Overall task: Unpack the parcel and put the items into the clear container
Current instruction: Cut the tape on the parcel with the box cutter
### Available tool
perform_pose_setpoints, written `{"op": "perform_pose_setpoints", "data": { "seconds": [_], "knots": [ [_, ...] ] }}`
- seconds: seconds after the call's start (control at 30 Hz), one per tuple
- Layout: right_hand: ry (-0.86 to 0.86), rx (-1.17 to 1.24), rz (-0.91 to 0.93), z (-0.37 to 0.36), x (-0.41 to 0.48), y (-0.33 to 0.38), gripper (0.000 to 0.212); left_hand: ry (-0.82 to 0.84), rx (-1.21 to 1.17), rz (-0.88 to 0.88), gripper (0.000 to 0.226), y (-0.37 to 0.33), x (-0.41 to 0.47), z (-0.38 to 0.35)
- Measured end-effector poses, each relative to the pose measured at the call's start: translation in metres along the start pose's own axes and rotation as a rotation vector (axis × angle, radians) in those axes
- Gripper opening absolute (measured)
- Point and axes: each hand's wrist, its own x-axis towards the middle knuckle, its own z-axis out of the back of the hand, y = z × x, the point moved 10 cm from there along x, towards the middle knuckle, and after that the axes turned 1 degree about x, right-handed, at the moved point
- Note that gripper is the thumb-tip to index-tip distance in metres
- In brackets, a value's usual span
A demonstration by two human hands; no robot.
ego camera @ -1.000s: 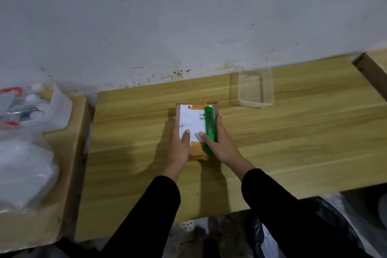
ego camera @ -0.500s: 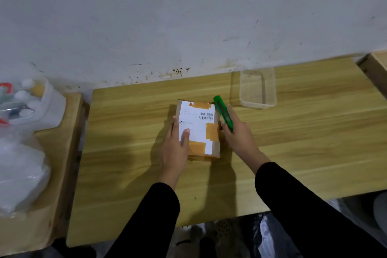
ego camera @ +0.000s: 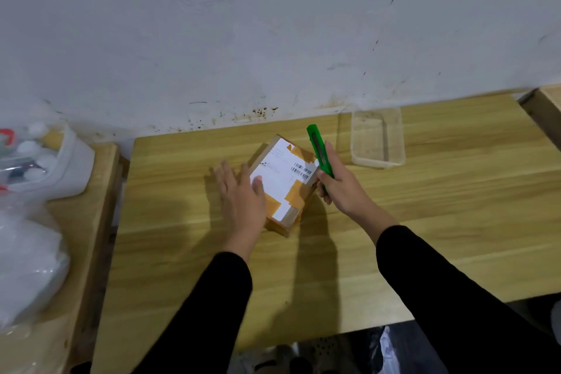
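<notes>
A small cardboard parcel (ego camera: 283,182) with a white label and tan tape lies on the wooden table (ego camera: 425,222), turned at an angle. My left hand (ego camera: 241,200) rests flat on its left side, fingers spread, thumb on the label. My right hand (ego camera: 340,184) is at the parcel's right edge, shut on a green box cutter (ego camera: 318,150) that points up and away from me. The clear container (ego camera: 378,138) stands empty at the back right, near the wall.
A lower wooden side table (ego camera: 76,252) on the left carries a white tub of bottles (ego camera: 42,161) and a clear plastic bag (ego camera: 27,267). Another wooden surface (ego camera: 546,106) begins at the far right. The wall runs along the table's back edge.
The cutter has come off the top of the parcel and is now raised at its right side. The parcel has been turned clockwise, and my left hand has opened out flat on it.
</notes>
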Motion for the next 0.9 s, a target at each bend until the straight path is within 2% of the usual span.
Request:
{"op": "perform_pose_setpoints", "data": {
  "seconds": [0.1,0.2,0.33,0.5,0.67,0.9],
  "knots": [
    [-0.032,-0.024,0.012,0.005,0.002,0.006,0.059,-0.027,-0.424,0.308,0.065,0.022,-0.035,-0.021],
    [-0.113,-0.054,0.022,0.017,0.004,0.009,0.054,0.000,-0.626,0.327,0.065,0.017,-0.040,-0.034],
    [-0.151,-0.170,0.052,0.024,0.002,0.012,0.049,0.096,-0.623,0.214,0.063,0.017,-0.015,-0.029],
    [-0.239,-0.212,0.081,0.036,-0.003,0.020,0.039,0.102,-0.308,0.132,0.055,0.015,0.020,-0.006],
    [-0.241,-0.241,0.091,0.032,-0.004,0.027,0.036,0.048,-0.420,0.186,0.050,0.017,0.021,-0.015],
    [-0.212,-0.292,0.076,0.023,0.002,0.030,0.034,0.031,-0.438,0.135,0.060,0.022,0.019,-0.021]
  ]
}}
